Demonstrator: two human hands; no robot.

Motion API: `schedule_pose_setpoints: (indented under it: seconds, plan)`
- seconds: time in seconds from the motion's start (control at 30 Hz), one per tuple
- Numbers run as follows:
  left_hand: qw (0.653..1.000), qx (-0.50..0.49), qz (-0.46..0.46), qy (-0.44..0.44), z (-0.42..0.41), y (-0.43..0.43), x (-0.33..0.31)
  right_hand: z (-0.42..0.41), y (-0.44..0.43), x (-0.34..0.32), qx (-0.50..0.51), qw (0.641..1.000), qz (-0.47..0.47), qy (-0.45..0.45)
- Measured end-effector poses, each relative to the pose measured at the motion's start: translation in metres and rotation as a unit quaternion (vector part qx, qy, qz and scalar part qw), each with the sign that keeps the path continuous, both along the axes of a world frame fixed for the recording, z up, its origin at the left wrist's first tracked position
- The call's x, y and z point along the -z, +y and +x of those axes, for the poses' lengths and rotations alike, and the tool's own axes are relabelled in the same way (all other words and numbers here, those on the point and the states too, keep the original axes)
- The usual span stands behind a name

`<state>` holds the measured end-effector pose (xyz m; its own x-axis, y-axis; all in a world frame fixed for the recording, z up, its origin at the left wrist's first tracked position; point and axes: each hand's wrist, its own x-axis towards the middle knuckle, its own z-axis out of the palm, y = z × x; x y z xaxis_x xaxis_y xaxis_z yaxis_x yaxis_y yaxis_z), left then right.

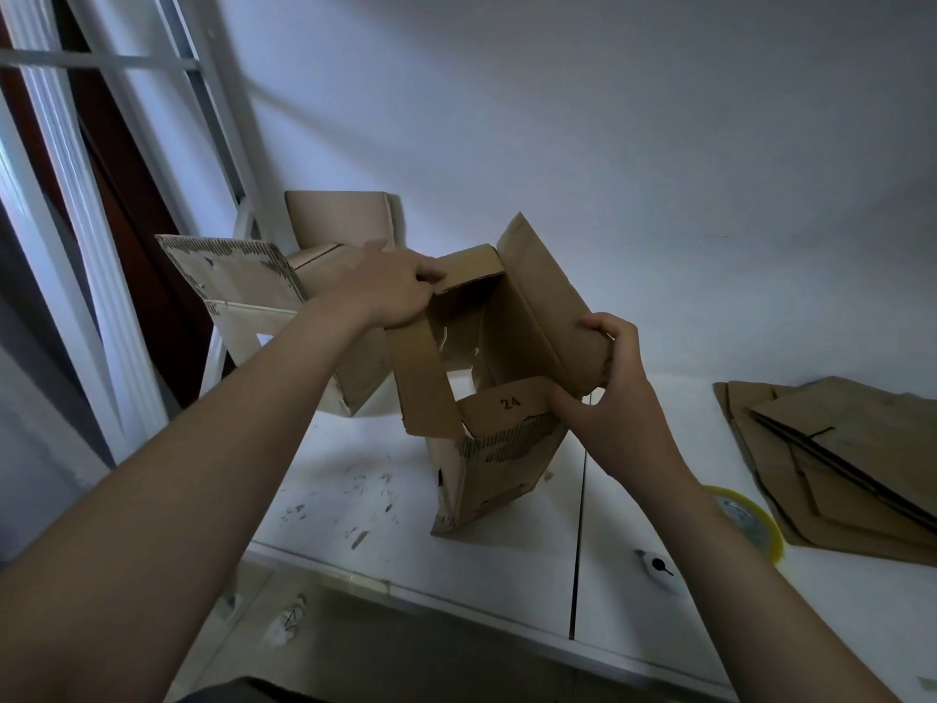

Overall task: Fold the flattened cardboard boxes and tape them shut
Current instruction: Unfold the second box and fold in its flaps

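White wall rises behind a white desk (634, 626), with a window frame at the far left. At the middle of the desk a box (499, 469) stands tilted, open end up, its lower near corner on the desk top. All four top flaps are loose. The right flap (537, 296) stands up tall, the left flap (423, 378) hangs outward toward the camera, and the near flap (507, 405), marked "24", leans inward. Pale light shows through gaps deep inside the box.

The left hand (385, 291) grips the box's far left corner, fingers curled over the edge of the small far flap (471, 268). The right hand (608, 398) grips the near end of the right flap, fingers hooked over its edge and the thumb down by the near flap.

Behind the left arm, two more boxes (243, 286) sit at the desk's back left, partly opened, one leaning on the other. At the right edge lies a stack of flat cardboard (836, 459). Just beside that stack, partly hidden by the right forearm, is a yellowish tape roll (750, 525). A small white object (656, 568) with a black mark lies near the front of the desk. Dark scuffs (355, 499) mark the desk left of the box, and crumpled scraps (284, 624) lie on the floor below.
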<state>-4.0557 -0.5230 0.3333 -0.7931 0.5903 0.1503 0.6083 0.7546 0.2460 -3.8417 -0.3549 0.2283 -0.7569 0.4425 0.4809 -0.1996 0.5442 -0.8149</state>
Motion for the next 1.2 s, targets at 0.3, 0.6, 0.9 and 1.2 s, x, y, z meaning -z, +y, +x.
schedule_pose_setpoints:
  seconds: [0.3,0.6,0.9,1.2]
  plan:
    - [0.995,0.021,0.102,0.005,0.000,0.000,-0.002,-0.004,-0.010,0.003,-0.065,0.986,0.145,-0.041]
    - [0.869,0.029,0.491,-0.060,0.014,0.001,0.023,-0.008,-0.011,0.008,-0.057,0.991,0.107,-0.056]
    - [0.921,0.004,0.368,-0.129,0.006,0.028,0.046,-0.007,-0.012,0.007,-0.061,0.994,0.076,-0.040]
    - [0.914,-0.111,0.355,-0.160,-0.013,0.021,0.051,-0.010,-0.039,0.006,-0.004,0.964,0.213,-0.160]
